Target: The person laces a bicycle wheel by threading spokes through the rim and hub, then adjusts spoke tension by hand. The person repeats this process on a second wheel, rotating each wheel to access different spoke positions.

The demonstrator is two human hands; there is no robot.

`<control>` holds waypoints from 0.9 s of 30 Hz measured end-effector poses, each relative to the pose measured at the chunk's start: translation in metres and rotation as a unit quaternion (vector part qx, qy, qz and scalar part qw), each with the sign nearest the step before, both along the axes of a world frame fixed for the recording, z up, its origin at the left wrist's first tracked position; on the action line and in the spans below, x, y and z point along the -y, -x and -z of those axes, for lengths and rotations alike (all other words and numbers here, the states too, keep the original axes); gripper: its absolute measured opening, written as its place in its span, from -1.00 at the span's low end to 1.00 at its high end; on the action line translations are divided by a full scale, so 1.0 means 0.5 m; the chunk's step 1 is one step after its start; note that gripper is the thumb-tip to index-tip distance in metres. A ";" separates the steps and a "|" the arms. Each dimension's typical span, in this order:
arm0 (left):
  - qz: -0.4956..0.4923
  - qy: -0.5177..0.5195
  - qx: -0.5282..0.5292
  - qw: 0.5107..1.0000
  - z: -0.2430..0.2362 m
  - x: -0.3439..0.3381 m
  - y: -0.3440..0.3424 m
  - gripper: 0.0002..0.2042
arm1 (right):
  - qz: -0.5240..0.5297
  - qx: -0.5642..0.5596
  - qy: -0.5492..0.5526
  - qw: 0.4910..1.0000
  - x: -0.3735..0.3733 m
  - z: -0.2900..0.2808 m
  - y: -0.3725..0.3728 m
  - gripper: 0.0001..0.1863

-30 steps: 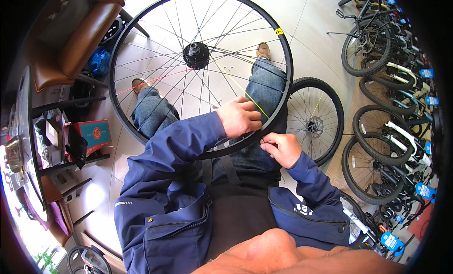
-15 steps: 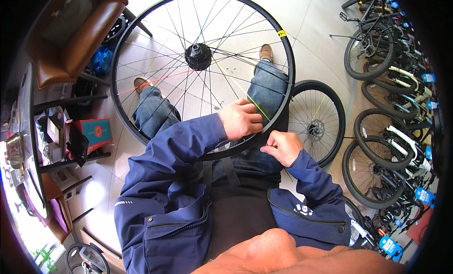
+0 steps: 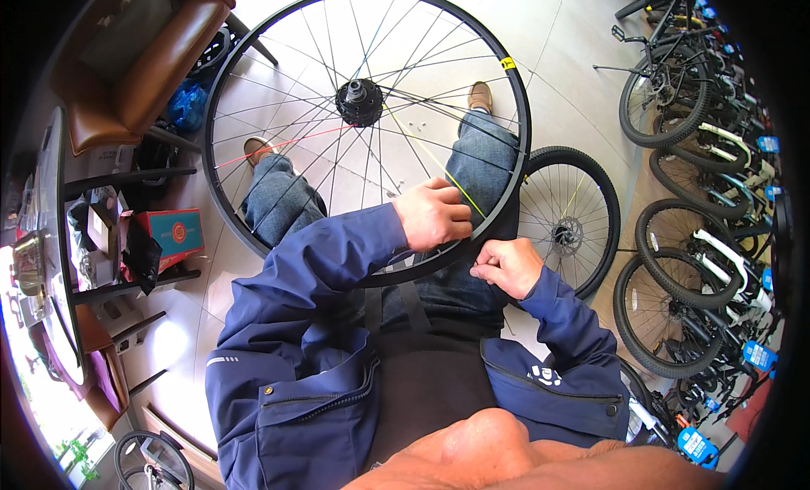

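Observation:
A bicycle wheel rim without a tyre rests across my thighs, black with a yellow mark. Its hub points up, and thin spokes run out from it. Most spokes are dark; one is red, one yellow and one blue. My left hand is closed with curled fingers inside the near right part of the rim, by the yellow spoke's outer end. Just outside the rim, my right hand pinches with thumb and forefinger together. Whatever either hand holds is hidden or too small to make out.
Beside my right leg lies a second wheel with a tyre and disc rotor. Parked bicycles line the right side. A brown armchair, a glass table and a red and blue box stand at left. Small bits lie on the floor.

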State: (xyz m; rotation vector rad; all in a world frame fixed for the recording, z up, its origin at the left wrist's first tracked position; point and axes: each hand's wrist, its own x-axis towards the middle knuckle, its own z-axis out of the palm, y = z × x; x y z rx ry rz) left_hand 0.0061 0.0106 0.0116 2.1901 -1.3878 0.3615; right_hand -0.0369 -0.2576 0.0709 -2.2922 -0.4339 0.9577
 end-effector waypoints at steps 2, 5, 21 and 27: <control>0.000 0.006 -0.003 1.000 0.000 0.000 0.000 -0.87 | -0.032 0.015 0.012 0.999 0.015 0.001 0.003 -0.77; 0.007 0.027 -0.011 1.000 -0.001 0.002 -0.001 -0.88 | -0.082 -0.062 -0.040 0.994 0.098 0.016 -0.021 -0.76; -0.025 0.104 -0.157 0.982 -0.019 0.008 0.008 -0.73 | 0.169 0.016 -0.015 0.985 0.079 0.760 -0.316 -0.70; -0.057 0.142 -0.195 0.969 -0.040 0.001 -0.011 -0.67 | 0.150 0.148 -0.027 0.977 -0.104 0.874 -0.486 -0.67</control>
